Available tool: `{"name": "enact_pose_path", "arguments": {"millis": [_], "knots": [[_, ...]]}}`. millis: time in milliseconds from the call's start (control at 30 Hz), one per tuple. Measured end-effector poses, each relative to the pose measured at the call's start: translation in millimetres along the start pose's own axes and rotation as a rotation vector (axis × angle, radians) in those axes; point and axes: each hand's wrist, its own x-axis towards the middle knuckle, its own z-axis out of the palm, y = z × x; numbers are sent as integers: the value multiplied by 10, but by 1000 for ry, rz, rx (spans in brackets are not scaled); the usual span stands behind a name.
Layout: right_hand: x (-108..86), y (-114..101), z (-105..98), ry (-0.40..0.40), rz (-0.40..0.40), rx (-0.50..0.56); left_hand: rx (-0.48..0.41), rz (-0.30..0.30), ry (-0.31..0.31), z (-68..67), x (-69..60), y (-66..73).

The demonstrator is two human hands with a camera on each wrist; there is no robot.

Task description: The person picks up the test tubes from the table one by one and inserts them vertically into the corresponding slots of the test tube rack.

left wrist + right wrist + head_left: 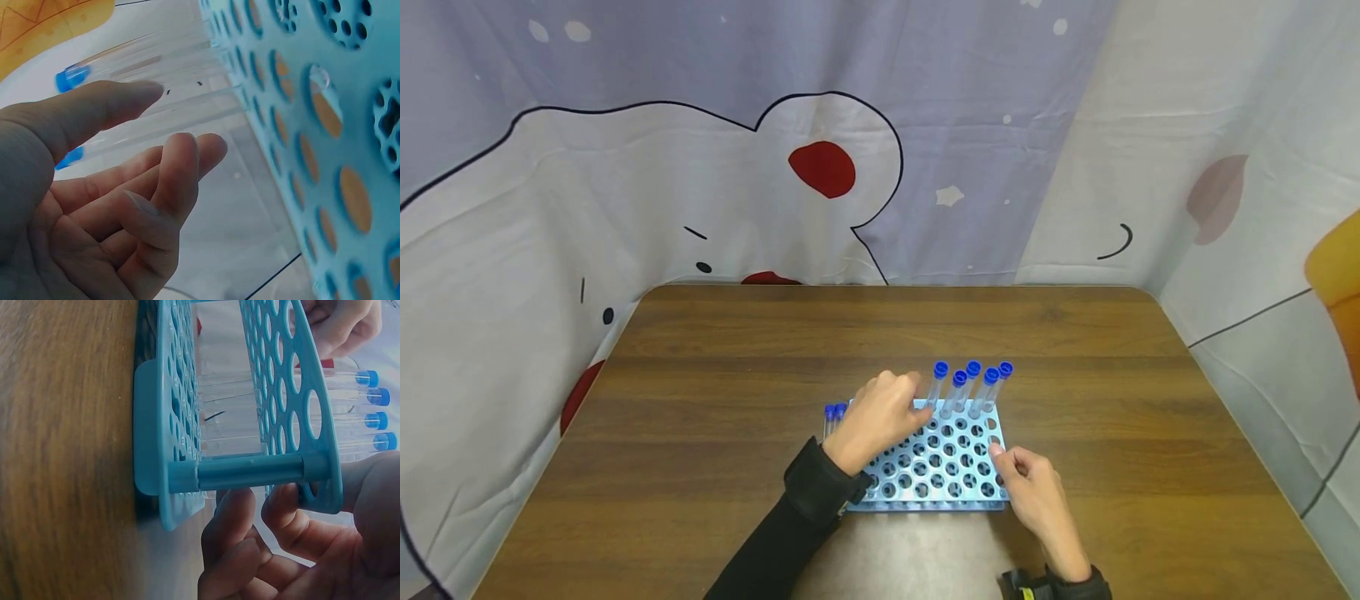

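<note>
A light-blue test tube rack stands on the table, its top full of round holes. Several clear test tubes with blue caps stand upright in its back right part. My left hand hovers over the rack's back left, beside these tubes. In the left wrist view, thumb and loosely bent fingers are apart with nothing pinched; capped tubes show behind them. My right hand grips the rack's right edge, thumb on the top plate. Its fingers come round below that plate, by the blue corner post in the right wrist view.
More blue-capped tubes show at the rack's left side, partly hidden by my left hand and wrist. The brown wooden table reaches back to a printed curtain, which also hangs along both sides.
</note>
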Motion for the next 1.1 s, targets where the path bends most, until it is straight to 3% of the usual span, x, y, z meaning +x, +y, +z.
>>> {"name": "enact_pose_path", "arguments": {"millis": [267,467,600,800,900,1100], "knots": [[7,-3,-16,10,-6,13,5,-11,61,-291,-268,-36],[0,-9,0,-15,16,22,31,-120,85,-418,-512,-234],[-1,0,19,-6,5,21,57,-207,28,-427,-610,-394],[-2,22,34,10,-3,14,47,-340,-185,-320,-659,-568],[2,25,32,11,-2,17,62,-371,-257,-243,-659,-632],[15,19,21,10,6,12,73,-372,-264,-151,-671,-685]]}}
